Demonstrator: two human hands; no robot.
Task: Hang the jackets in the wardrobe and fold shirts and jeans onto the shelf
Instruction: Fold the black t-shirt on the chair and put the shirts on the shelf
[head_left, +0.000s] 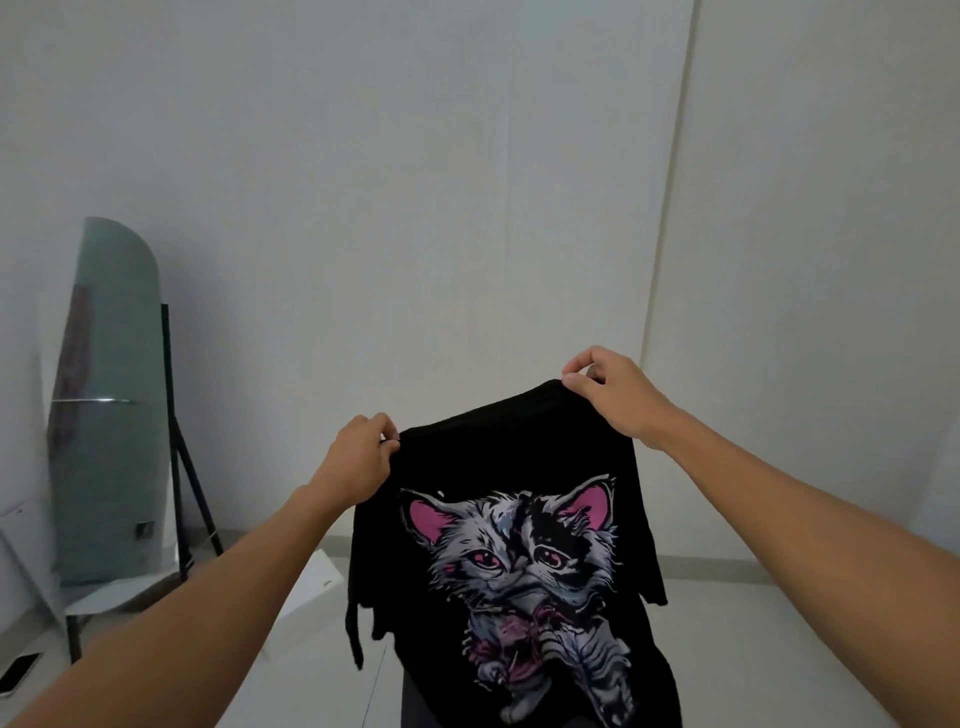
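both hands, left hand (363, 454) and right hand (615, 397), pinch black cat shirt (519, 545) aloft.

Dim, flat indoor light fills the room, with no clear source and a cool grey-green cast over the white wall (467, 182). Shadows are soft and faint; the left corner is darker. The black T-shirt (519, 452) swallows detail, its folds barely readable, though the cat print (524, 561) stays crisp. Wide-angle distortion bows the wall seam (670, 208) and stretches both forearms at the lower edges. The leaning glass panel (111, 405) shows a weak reflection.
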